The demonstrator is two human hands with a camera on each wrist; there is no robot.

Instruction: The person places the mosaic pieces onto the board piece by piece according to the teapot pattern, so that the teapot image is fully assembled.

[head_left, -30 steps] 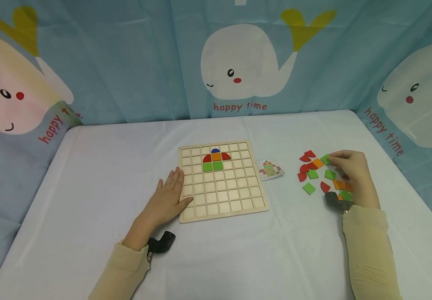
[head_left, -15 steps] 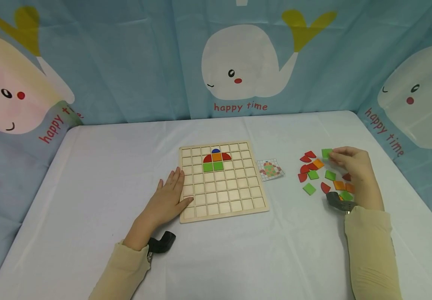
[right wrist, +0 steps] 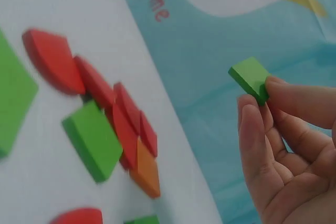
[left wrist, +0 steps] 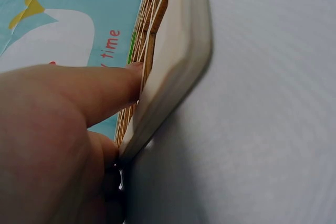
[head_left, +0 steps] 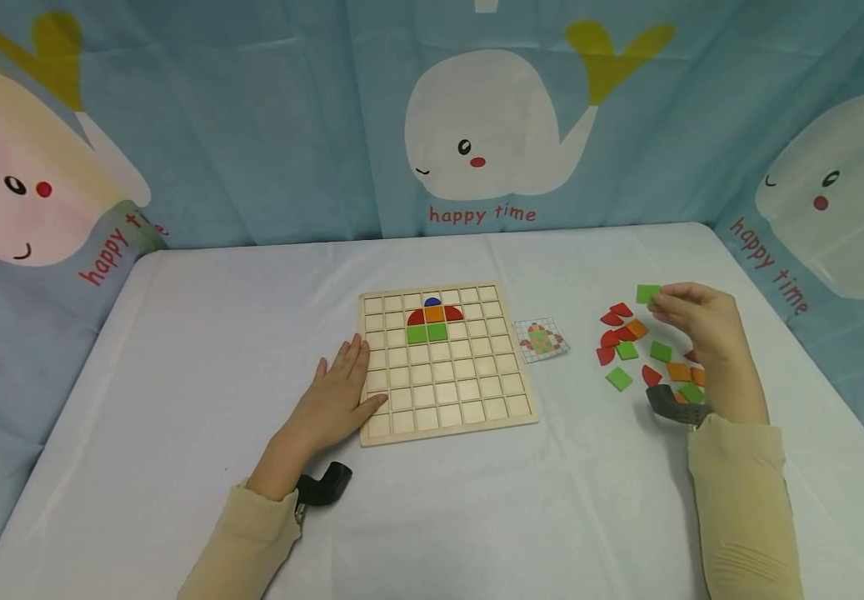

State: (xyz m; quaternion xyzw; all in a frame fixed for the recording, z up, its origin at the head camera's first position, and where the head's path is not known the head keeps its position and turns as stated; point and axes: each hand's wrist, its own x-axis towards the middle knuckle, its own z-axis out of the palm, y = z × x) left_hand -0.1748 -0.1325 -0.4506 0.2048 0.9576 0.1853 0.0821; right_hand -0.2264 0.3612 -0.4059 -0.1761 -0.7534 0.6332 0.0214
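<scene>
A wooden grid board (head_left: 442, 393) lies mid-table, with a blue half-round piece (head_left: 432, 302), an orange square (head_left: 435, 314), red quarter-rounds (head_left: 453, 313) on either side of it and two green squares (head_left: 437, 332) in its upper cells. My left hand (head_left: 334, 400) rests along the board's left edge, fingers straight, thumb over the rim; the left wrist view shows the thumb (left wrist: 113, 90) on the grid. Above the loose pieces, my right hand (head_left: 705, 329) pinches a green square tile (head_left: 646, 293) by its edge. The right wrist view shows that tile (right wrist: 251, 77) between thumb and fingertips.
Loose red quarter-rounds (head_left: 606, 356), green squares (head_left: 619, 379) and orange squares (head_left: 678, 372) lie scattered at the right, some overlapping. A small pattern card (head_left: 541, 340) lies just right of the board. A blue whale-print curtain (head_left: 289, 125) hangs behind the white table.
My right hand has lifted the green tile off the pile and carried it slightly up and away toward the table's back. The left hand and the board stay put.
</scene>
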